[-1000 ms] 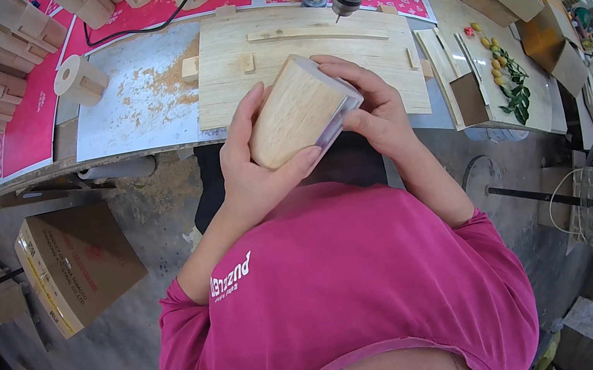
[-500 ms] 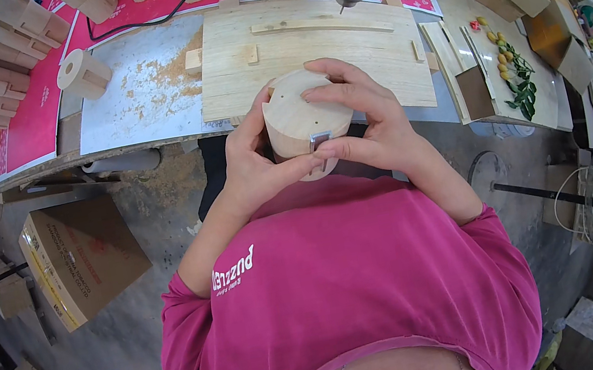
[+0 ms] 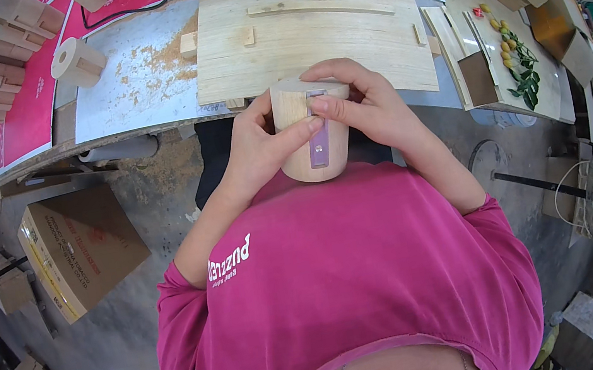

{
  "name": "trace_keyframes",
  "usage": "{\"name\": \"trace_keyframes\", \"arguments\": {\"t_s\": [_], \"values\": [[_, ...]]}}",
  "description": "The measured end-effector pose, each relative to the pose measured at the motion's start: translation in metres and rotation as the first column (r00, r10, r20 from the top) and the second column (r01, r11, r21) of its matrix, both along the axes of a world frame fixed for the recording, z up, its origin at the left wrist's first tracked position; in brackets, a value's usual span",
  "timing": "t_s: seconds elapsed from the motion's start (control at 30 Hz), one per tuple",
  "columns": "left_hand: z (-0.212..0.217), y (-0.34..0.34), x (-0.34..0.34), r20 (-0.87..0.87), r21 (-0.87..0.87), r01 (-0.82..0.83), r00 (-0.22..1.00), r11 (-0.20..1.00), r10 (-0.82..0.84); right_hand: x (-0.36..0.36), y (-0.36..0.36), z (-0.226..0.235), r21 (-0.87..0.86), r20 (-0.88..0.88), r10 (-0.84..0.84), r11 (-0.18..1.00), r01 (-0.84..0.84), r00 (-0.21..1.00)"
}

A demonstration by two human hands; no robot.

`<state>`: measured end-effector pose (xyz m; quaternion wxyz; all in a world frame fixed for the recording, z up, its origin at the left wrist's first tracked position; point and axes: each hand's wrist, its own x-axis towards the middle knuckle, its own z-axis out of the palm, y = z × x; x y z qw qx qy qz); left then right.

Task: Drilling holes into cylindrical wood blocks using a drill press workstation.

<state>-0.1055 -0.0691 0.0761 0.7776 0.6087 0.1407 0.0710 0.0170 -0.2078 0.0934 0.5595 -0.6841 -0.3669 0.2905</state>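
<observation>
Turned since earlier: wood cylinder now upright w/ purple strip facing; both hands, left & right, are grasping it, near worktop.

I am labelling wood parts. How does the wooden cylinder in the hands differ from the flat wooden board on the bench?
The wooden cylinder is round, thick and held by both hands; the wooden board is flat, wide and lies on the bench. The cylinder carries a purple strip; the board carries small wood strips. Both are pale wood.

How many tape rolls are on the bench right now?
1: a tape roll lies on the workbench, far left of the wooden cylinder both hands hold. Others may be hidden.
</observation>
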Motion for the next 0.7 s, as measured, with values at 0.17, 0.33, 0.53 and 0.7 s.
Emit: {"name": "trace_keyframes", "arguments": {"t_s": [0.17, 0.33, 0.53, 0.7], "values": [[-0.007, -0.005, -0.004, -0.173, -0.066, 0.023, 0.984, 0.998, -0.035, -0.005, -0.004, -0.005, -0.103, -0.036, -0.009, 0.995, 0.006, 0.999], [-0.017, -0.011, -0.008, -0.176, -0.103, 0.032, 0.983, 0.994, -0.050, -0.009, -0.010, -0.011, -0.097, -0.047, 0.032, 0.995, -0.036, 0.998], [-0.051, -0.015, -0.020, -0.102, -0.290, 0.140, 0.979, 0.947, -0.176, -0.012, -0.020, -0.009, -0.073, 0.355, 0.089, 0.995, -0.067, 0.931], [-0.041, -0.016, -0.018, -0.119, -0.324, 0.276, 0.937, 0.905, -0.329, -0.011, -0.026, -0.020, -0.034, 0.464, 0.083, 0.997, -0.076, 0.882]]}}
